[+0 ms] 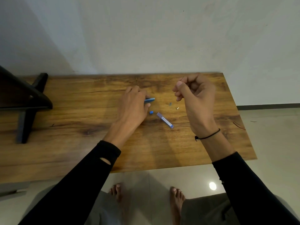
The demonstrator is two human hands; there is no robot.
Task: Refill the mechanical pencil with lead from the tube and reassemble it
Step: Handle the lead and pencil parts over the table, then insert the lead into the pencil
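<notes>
Lead in hand, pencil open: a refill at its midpoint on a wooden table [81,111].

The left hand [132,108] closes its fingers round the blue pencil barrel [150,99], which lies low on the tabletop with its long axis running roughly left to right and its exposed end pointing toward the right hand [197,98]; that hand, raised above the table, pinches what appears to be a thin stick of lead [182,78] between thumb and forefinger, angled up and away. The lead tube [165,120] lies diagonally between the hands, just beside a small blue cap [151,112]. Two tiny parts [173,106] rest apart nearby. Dismantling and drawing lead look done; loading and reassembly appear to remain.
</notes>
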